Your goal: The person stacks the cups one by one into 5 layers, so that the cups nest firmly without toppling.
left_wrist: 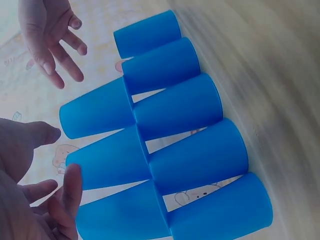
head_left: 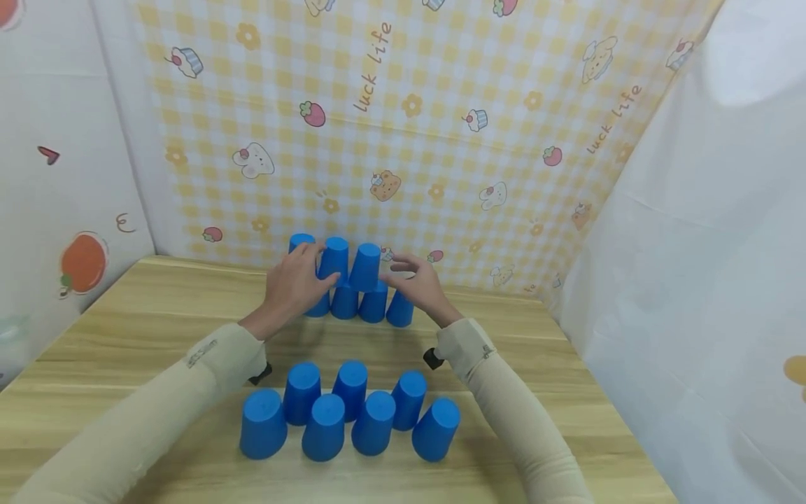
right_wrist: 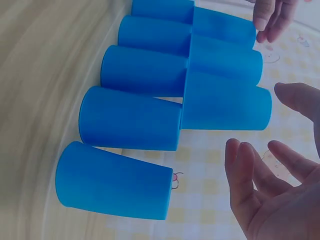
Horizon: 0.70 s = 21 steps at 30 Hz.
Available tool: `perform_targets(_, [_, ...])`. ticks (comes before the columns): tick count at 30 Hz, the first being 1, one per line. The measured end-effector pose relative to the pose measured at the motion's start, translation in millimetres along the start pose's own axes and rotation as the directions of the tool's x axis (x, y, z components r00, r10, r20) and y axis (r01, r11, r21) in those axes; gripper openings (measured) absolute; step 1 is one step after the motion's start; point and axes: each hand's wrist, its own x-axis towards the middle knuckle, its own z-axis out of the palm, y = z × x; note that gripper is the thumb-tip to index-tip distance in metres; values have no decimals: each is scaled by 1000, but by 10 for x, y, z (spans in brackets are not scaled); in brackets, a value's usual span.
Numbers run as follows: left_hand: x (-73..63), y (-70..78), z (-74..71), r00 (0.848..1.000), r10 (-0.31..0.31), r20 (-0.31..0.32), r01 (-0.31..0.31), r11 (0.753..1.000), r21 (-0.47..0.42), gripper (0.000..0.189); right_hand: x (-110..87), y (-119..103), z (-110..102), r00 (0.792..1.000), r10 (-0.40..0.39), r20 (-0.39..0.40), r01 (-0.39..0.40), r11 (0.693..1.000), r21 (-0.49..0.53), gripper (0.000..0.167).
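Blue cups stand upside down in two tiers at the back of the table, the upper cups bridging the lower ones. In the head view my left hand point(head_left: 294, 280) is beside the middle upper cup point(head_left: 334, 260), partly hiding the left upper cup point(head_left: 302, 239). A left fingertip overlaps the middle cup point(left_wrist: 112, 157) in the left wrist view; contact is unclear. My right hand point(head_left: 420, 283) is just right of the rightmost upper cup point(head_left: 365, 267). The right wrist view shows a gap between that cup point(right_wrist: 227, 102) and my spread right fingers point(right_wrist: 242, 165).
Several more upside-down blue cups stand nearer me in two staggered rows, among them a front left cup point(head_left: 263, 423) and a front right cup point(head_left: 436, 428). The wooden table point(head_left: 529, 413) meets a yellow checked backdrop point(head_left: 441, 140) right behind the stack.
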Motion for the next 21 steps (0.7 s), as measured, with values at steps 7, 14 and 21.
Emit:
perform_targets(7, [-146, 2, -47, 997, -25, 73, 27, 999, -33, 60, -179, -20, -65, 995, -84, 60, 86, 996, -27, 46])
perform_targets(14, [-336, -50, -119, 992, -18, 125, 27, 997, -75, 58, -369, 24, -151, 988, -75, 131, 80, 996, -31, 44])
perform_targets(21, [-488, -50, -210, 985, -7, 173, 32, 989, -142, 58, -558, 16, -228, 974, -73, 212, 81, 996, -30, 40])
